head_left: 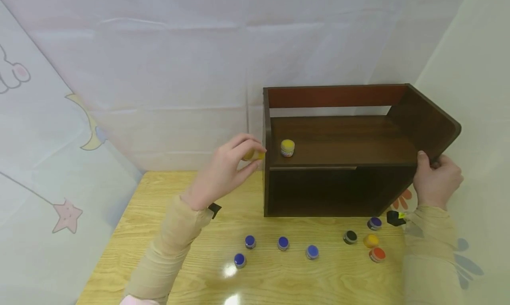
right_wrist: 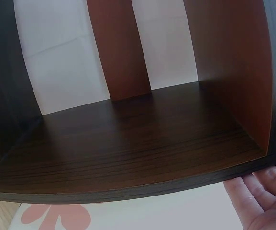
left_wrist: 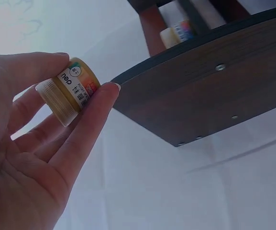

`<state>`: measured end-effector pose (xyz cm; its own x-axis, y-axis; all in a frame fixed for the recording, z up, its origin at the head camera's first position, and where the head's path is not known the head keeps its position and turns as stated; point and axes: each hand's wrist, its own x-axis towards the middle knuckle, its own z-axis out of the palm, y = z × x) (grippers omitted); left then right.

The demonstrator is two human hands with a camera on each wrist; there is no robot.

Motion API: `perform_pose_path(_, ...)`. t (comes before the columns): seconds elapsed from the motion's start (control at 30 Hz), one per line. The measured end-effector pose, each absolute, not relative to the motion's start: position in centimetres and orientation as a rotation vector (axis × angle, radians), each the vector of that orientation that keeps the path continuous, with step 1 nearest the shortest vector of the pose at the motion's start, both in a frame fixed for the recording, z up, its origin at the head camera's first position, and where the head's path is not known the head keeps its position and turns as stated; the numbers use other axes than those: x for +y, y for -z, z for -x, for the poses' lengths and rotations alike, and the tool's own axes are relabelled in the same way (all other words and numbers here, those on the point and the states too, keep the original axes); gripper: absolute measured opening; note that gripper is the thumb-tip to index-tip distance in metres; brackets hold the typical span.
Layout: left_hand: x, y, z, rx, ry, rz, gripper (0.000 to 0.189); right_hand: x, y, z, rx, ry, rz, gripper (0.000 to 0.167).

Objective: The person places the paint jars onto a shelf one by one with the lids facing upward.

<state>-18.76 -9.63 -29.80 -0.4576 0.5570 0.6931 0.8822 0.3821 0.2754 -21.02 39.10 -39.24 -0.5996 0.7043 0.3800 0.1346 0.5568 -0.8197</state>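
Observation:
My left hand [head_left: 224,168] pinches a small paint jar [left_wrist: 73,90] between thumb and fingers, just outside the left side panel of a dark brown wooden shelf [head_left: 338,139]. This jar is ochre yellow with a printed label, and it is tilted in the left wrist view. Another yellow-lidded paint jar [head_left: 287,148] stands upright on the shelf's upper board, near its left end. At the other side, my right hand [head_left: 438,179] grips the front edge of the right side panel. In the right wrist view its fingers [right_wrist: 264,191] show at the panel's outer side, partly hidden.
On the wooden table [head_left: 171,234], several blue-lidded jars [head_left: 283,243] stand in front of the shelf. To their right are a black-lidded jar [head_left: 350,237], an orange-yellow one [head_left: 371,241], a red one [head_left: 376,254] and a dark purple one [head_left: 374,223]. A white sheet [head_left: 179,75] hangs behind.

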Motion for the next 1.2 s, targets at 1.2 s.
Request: perform_pose_path(1.2,-6.8,19.5,22.0,-2.155,0.890,1.170,0.043,38.9,39.6,21.6,-2.065,-0.999,0.675,0.041)
